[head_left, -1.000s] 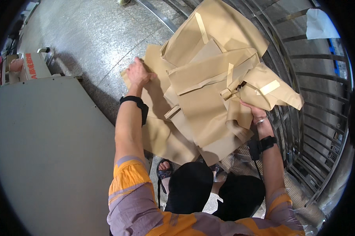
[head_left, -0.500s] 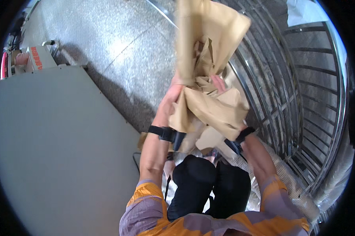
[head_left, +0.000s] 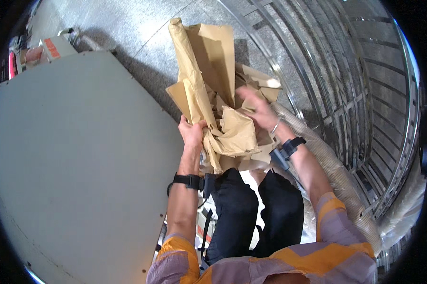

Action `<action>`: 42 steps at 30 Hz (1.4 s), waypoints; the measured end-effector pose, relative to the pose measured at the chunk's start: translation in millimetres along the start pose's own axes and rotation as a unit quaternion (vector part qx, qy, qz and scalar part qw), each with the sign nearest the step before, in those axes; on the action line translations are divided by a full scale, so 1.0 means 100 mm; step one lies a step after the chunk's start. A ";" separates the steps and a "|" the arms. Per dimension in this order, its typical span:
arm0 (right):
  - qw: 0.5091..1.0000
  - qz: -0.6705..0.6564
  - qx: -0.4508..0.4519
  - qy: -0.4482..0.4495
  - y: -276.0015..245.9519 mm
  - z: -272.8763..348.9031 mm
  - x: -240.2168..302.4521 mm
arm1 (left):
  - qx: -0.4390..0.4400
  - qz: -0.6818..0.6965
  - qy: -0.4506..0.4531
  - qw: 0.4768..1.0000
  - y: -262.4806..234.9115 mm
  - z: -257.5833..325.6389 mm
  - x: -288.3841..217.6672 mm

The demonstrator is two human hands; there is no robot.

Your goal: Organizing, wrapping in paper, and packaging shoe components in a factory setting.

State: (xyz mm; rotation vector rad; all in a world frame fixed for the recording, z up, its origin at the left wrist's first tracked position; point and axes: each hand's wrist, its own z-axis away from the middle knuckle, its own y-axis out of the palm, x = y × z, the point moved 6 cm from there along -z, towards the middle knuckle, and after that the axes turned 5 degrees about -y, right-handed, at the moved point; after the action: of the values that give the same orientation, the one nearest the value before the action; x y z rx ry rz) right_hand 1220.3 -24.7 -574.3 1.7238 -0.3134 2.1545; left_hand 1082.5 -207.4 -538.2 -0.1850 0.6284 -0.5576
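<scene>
Several crumpled sheets of brown kraft paper (head_left: 237,128) are bunched in front of my knees, with one long folded sheet standing up at the far left. My left hand (head_left: 192,131) is closed on the left edge of this paper, thumb over it. On the right side, my right hand (head_left: 258,108) lies against the crumpled sheets with its fingers stretched out, a little blurred by motion. The paper hides whatever is beneath it. A black strap with a small device is on each wrist.
To the left stands a large grey panel-topped cabinet (head_left: 80,156), with a white carton (head_left: 57,47) beyond it. Curved metal railings (head_left: 336,104) line the right side. Along them lies a long plastic-wrapped roll (head_left: 336,189). Speckled floor (head_left: 142,33) shows ahead.
The paper has come nearer to me and to the left, with both hands. My right hand, formerly partly covered by paper, now shows at its right side.
</scene>
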 end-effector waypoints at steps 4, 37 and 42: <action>0.918 0.366 -0.121 0.089 -1.02 0.16 -0.42 | 0.018 -0.024 0.025 0.999 0.11 -0.05 0.16; 0.932 -0.091 0.127 0.326 0.38 2.43 3.71 | 0.004 -0.167 0.394 0.904 -0.77 4.89 -1.17; 0.947 -0.049 0.202 0.243 0.48 2.81 4.28 | 0.033 -0.133 0.486 0.863 -1.41 5.62 -1.42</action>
State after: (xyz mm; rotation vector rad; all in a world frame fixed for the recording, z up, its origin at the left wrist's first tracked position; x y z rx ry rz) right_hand 1370.4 -117.8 -90.7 1.2766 0.3622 2.5956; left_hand 1264.6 -249.2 28.2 0.0995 1.5835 -0.9449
